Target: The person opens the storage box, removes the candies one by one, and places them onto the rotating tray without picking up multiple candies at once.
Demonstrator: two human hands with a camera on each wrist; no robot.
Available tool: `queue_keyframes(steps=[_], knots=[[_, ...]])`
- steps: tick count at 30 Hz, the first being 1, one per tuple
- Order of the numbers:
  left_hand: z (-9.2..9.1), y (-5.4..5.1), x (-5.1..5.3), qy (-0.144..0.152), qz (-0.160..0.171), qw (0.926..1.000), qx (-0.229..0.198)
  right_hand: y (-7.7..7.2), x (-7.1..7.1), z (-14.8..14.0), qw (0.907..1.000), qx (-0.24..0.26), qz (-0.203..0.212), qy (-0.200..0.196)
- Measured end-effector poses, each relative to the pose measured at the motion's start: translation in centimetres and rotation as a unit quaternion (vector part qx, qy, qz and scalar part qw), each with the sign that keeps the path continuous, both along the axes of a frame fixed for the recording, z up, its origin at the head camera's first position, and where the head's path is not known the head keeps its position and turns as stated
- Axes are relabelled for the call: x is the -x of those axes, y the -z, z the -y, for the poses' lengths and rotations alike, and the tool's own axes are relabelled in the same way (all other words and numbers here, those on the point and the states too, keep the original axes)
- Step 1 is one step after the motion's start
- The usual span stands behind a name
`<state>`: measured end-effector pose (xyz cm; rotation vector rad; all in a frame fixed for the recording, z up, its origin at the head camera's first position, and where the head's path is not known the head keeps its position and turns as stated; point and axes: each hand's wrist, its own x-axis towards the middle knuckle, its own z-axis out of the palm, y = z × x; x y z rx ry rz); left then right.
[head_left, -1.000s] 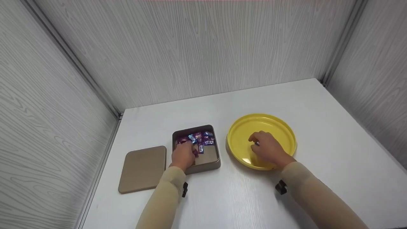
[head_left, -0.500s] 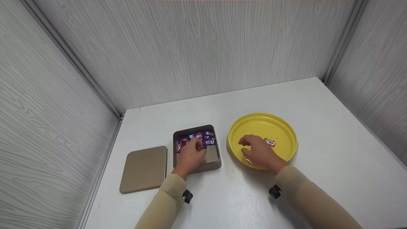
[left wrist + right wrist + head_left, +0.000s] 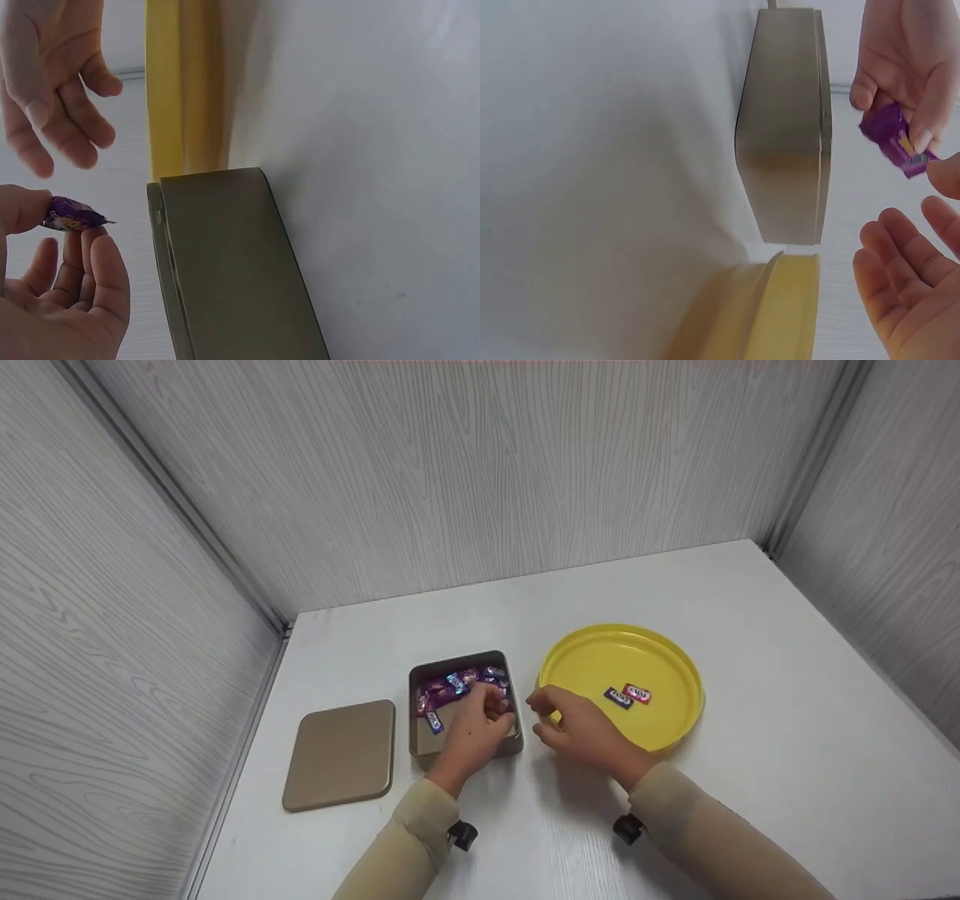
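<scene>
Left fingers (image 3: 110, 276) pinching purple candy (image 3: 71, 216); right fingers (image 3: 901, 241) parted, slightly curved, near it

- One left hand (image 3: 474, 727), one right hand (image 3: 585, 729), two in all!
- One box (image 3: 429, 742), one lid (image 3: 341, 755), one yellow plate (image 3: 607, 660)!
- Plate count, two: one red candy (image 3: 637, 694), one blue candy (image 3: 618, 698)!
- One purple candy (image 3: 73, 215), held up!
- Boxed candies (image 3: 457, 683): several, too overlapped to count!

Soft light; diffuse shadows on white tabletop (image 3: 780, 682).
</scene>
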<state>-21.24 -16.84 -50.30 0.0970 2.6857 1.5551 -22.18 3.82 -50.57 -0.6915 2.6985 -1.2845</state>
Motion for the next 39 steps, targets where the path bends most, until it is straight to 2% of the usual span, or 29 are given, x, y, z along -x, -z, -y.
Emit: queue_keyframes(steps=[8,15,23,27,31,39], knots=[[-1.2,-0.2,-0.2,0.02,0.001,0.9993,-0.032,0.1,-0.5,0.6,0.9987,0.019,-0.04,-0.026],[-1.9,-0.2,-0.3,0.029,0.006,0.9987,-0.041,0.4,-0.4,0.5,0.9984,0.015,-0.053,-0.016],[-2.3,0.0,-0.4,0.046,0.023,0.9982,-0.03,0.5,0.0,0.2,0.9977,0.0,-0.064,-0.022],[-2.5,0.0,-0.4,0.064,0.011,0.9978,-0.013,0.6,0.1,0.0,0.9974,-0.016,-0.068,-0.019],[-2.7,0.2,-0.4,0.084,-0.012,0.9963,0.016,0.8,0.4,-0.3,0.9982,-0.029,-0.052,-0.011],[-2.4,0.5,-0.3,0.086,-0.004,0.9951,0.048,1.1,1.8,-2.5,0.9984,-0.046,-0.021,0.022]])
